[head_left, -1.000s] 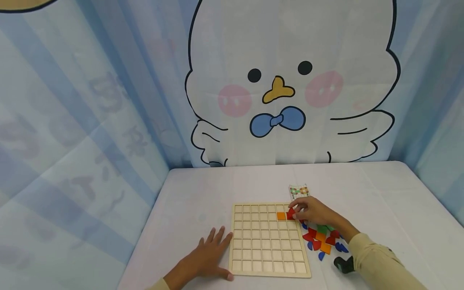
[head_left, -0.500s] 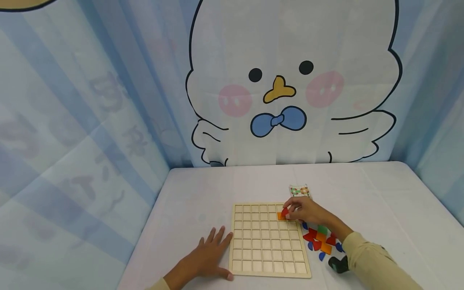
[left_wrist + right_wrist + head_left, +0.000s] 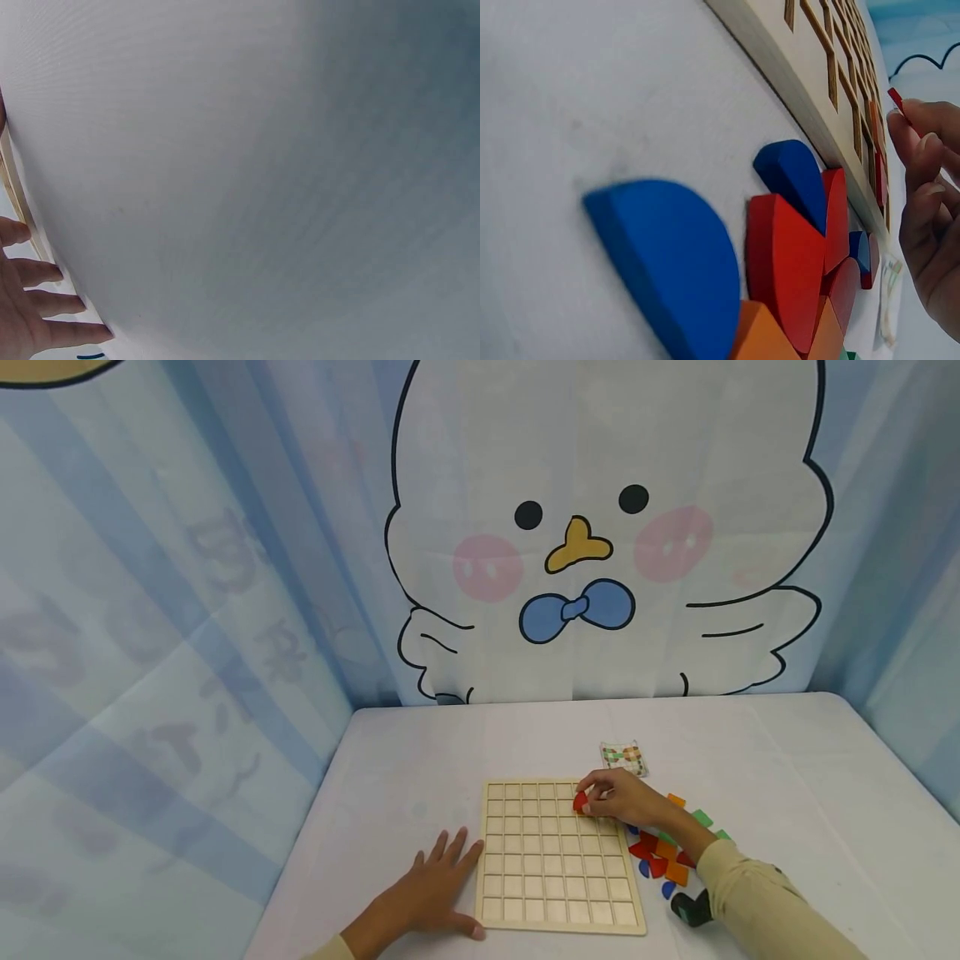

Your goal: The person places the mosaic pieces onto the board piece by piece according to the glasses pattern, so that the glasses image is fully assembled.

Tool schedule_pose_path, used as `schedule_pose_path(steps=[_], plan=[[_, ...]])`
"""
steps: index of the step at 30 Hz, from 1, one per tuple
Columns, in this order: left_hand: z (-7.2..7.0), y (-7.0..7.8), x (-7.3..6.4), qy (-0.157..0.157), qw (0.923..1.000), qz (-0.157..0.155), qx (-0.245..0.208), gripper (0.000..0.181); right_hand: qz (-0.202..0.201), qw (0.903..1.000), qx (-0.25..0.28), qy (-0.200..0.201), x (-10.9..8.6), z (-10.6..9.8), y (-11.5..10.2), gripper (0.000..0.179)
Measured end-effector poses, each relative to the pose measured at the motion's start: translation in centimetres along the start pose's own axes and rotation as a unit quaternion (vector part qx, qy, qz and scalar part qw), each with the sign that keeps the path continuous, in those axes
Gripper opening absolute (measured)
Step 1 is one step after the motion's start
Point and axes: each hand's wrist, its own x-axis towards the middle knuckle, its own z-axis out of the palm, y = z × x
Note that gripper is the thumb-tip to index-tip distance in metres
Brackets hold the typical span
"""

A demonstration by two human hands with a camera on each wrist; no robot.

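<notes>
My right hand (image 3: 622, 797) pinches a small red piece (image 3: 581, 802) between thumb and fingers above the far right part of a pale wooden grid board (image 3: 543, 860). In the right wrist view the red piece (image 3: 897, 97) is tilted on edge, clear of the board. An orange piece (image 3: 874, 120) and another red piece (image 3: 880, 178) sit in board cells there; from the head they are mostly hidden by the hand. My left hand (image 3: 435, 889) rests with fingers spread beside the board's left edge, fingertips and thumb at its rim.
Right of the board lies a loose heap of red pieces (image 3: 648, 841), orange squares (image 3: 677, 874), green pieces (image 3: 702, 817) and blue half-rounds (image 3: 669, 889). A small patterned packet or card (image 3: 624, 757) lies behind the board. A dark device (image 3: 692, 909) is at my right wrist.
My right hand has moved left with the red piece, from the rightmost columns to over the orange piece. More of the packet and heap now shows. The left hand has stayed put.
</notes>
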Motion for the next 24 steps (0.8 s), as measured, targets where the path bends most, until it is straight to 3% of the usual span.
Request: schedule_pose_path(steps=[15, 24], plan=[[-0.2, 0.2, 0.1, -0.001, 1.0000, -0.007, 0.002, 0.118, -0.005, 0.9987, -0.049, 0.008, 0.8, 0.9, -0.3, 0.023], [0.4, -0.1, 0.2, -0.002, 1.0000, -0.007, -0.004, 0.118, -0.020, 0.9915, -0.129, 0.006, 1.4, 1.4, -0.9, 0.017]])
